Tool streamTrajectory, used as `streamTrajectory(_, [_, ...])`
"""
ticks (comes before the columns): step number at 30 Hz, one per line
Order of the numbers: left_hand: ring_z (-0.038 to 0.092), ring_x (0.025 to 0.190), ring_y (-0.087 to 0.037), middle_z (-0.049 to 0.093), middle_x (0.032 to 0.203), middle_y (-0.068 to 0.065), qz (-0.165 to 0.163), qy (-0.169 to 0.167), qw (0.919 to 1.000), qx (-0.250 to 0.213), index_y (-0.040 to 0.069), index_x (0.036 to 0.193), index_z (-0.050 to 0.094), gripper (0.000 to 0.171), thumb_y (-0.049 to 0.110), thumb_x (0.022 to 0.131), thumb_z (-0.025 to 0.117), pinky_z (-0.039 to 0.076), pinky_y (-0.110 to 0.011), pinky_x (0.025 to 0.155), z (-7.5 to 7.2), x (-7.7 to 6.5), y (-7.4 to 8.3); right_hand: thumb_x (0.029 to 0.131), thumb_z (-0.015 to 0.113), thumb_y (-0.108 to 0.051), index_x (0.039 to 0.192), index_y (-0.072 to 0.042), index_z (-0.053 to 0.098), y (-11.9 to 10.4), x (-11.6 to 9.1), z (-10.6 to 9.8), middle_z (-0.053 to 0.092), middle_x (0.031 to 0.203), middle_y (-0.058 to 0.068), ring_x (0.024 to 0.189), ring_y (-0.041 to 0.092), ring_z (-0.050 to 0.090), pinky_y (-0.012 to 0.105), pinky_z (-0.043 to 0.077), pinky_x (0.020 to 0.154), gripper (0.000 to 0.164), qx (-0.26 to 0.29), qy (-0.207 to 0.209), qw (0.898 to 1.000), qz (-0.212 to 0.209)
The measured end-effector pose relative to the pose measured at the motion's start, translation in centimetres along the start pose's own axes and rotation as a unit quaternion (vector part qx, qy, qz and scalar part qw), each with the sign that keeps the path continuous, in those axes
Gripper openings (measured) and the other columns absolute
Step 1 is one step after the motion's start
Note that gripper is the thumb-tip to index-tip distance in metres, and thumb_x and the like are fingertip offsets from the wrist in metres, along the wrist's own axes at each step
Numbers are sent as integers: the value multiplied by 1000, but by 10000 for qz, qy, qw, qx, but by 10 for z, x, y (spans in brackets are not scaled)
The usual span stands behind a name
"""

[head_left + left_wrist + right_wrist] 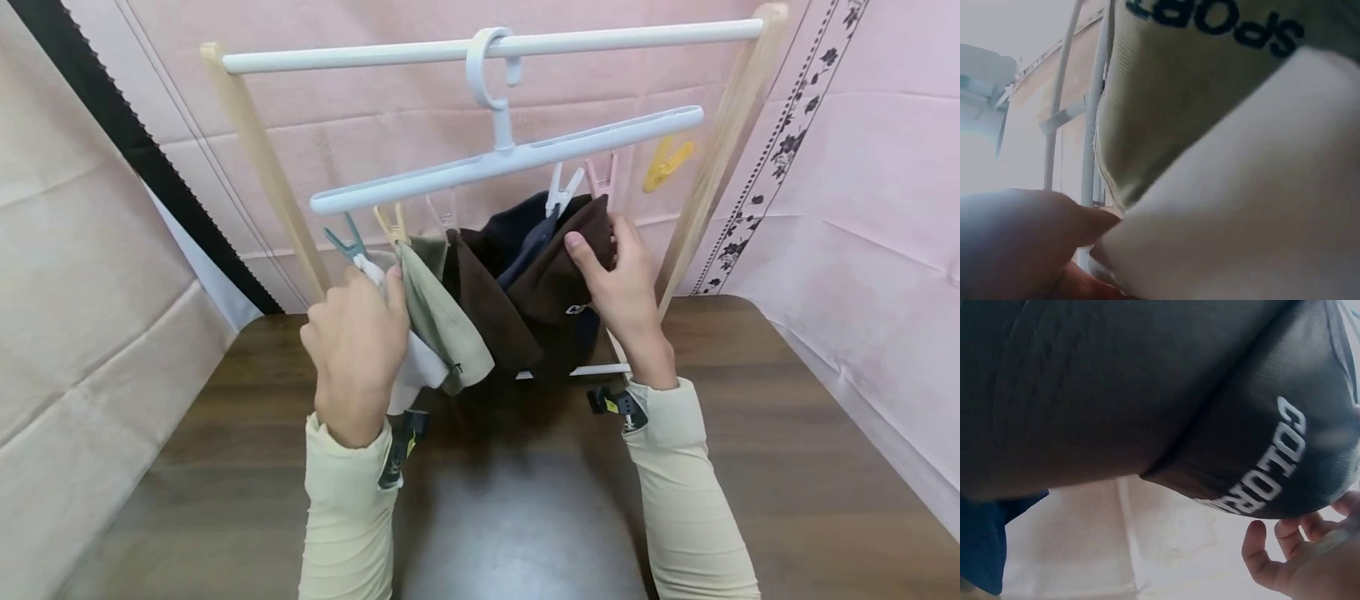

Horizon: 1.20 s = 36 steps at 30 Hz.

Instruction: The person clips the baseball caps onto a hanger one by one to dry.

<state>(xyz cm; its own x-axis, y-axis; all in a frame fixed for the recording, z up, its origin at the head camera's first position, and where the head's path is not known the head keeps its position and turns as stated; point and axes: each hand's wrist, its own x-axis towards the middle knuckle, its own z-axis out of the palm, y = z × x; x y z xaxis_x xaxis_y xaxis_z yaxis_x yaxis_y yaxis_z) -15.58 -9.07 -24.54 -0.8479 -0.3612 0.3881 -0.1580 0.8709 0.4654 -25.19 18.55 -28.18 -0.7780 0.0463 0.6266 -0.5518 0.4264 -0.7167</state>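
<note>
Several socks hang from clothespins under a light blue hanger [502,158]. My left hand [356,358] pinches the white sock [416,371] close below a teal clothespin [348,240]. Beside it hangs a green sock [446,321] from a yellow clothespin [392,223]; dark lettering shows on it in the left wrist view. My right hand [626,287] holds the upper edge of a dark brown sock [562,267], thumb on the front, other fingers partly hidden behind. White lettering runs along this sock [1260,469] in the right wrist view. A navy sock [528,246] lies among the brown cloth.
The hanger hooks over a white rod [360,57] between wooden posts [266,167] and tilts, right end higher. A white clothespin [561,190] and a pink clothespin [600,179] sit above the right hand. A yellow clothespin [666,164] hangs at the right. Below is a brown table [510,517].
</note>
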Motion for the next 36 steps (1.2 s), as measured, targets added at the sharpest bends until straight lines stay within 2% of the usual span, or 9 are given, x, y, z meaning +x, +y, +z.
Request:
streamTrajectory(3, [69, 90, -56, 70, 100, -33, 198, 7, 9987, -466, -10, 137, 51, 57, 40, 112, 45, 56, -65, 73, 2, 3, -3, 99, 68, -48, 133, -2, 57, -5, -2, 2, 58, 112, 16, 102, 26, 56, 37, 44, 86, 58, -227, -66, 9997, 33])
streamTrajectory(7, [69, 106, -47, 67, 122, -30, 395, 86, 9882, -1479, 0, 162, 27, 65, 34, 111, 49, 53, -63, 90, 11, 10, -8, 97, 72, -51, 148, -5, 44, -15, -6, 1, 61, 116, 19, 104, 32, 60, 47, 49, 91, 74, -270, -222, 9991, 245])
streamTrajectory(11, [53, 138, -35, 49, 154, -20, 761, 374, 9733, -2135, 5, 165, 26, 68, 28, 108, 57, 44, -58, 112, 21, 13, -6, 94, 73, -57, 154, -8, 35, -26, -10, 3, 64, 119, 21, 108, 37, 62, 56, 50, 94, 86, -625, -420, 9963, 403])
streamTrajectory(15, [41, 148, -28, 41, 162, -15, 1347, 565, 9615, -2327, 4, 161, 38, 62, 25, 107, 61, 36, -50, 122, 24, 8, 7, 93, 72, -62, 146, -5, 44, -36, -15, 8, 64, 115, 21, 108, 38, 62, 57, 50, 90, 83, -932, -348, 9943, 395])
streamTrajectory(18, [44, 146, -28, 47, 158, -15, 1795, 769, 9512, -2391, 4, 153, 51, 53, 25, 106, 63, 37, -46, 121, 25, 1, 20, 91, 68, -71, 134, -1, 52, -39, -18, 14, 60, 109, 19, 105, 35, 57, 50, 47, 87, 83, -882, -74, 9961, -70])
streamTrajectory(22, [51, 140, -27, 58, 148, -15, 2437, 1123, 9262, -2648, 4, 142, 63, 42, 24, 105, 65, 39, -42, 120, 26, -9, 35, 97, 46, -80, 115, 4, 61, -36, -19, 23, 51, 111, 20, 108, 36, 47, 43, 38, 92, 88, -595, 464, 9897, -1215])
streamTrajectory(26, [57, 132, -23, 63, 140, -11, 3022, 973, 9047, -2841, 6, 137, 67, 40, 28, 104, 68, 43, -38, 115, 29, -16, 44, 109, 33, -49, 112, 6, 64, -31, -18, 23, 52, 116, 23, 109, 34, 48, 40, 36, 97, 63, -36, 459, 9764, -2112])
streamTrajectory(30, [58, 131, -18, 61, 142, -8, 3188, 455, 9055, -2762, 9, 141, 65, 42, 28, 104, 69, 46, -35, 114, 34, -18, 49, 104, 38, -26, 112, 6, 60, -28, -16, 17, 54, 105, 19, 97, 28, 48, 35, 35, 88, 40, 388, -127, 9671, -2512])
streamTrajectory(36, [58, 132, -16, 62, 141, -5, 3126, 304, 9119, -2641, 11, 142, 64, 38, 22, 106, 66, 45, -36, 114, 37, -16, 47, 108, 50, -50, 104, 6, 62, -30, -16, 12, 60, 95, 17, 92, 21, 54, 29, 42, 88, 58, 648, -388, 9568, -2806])
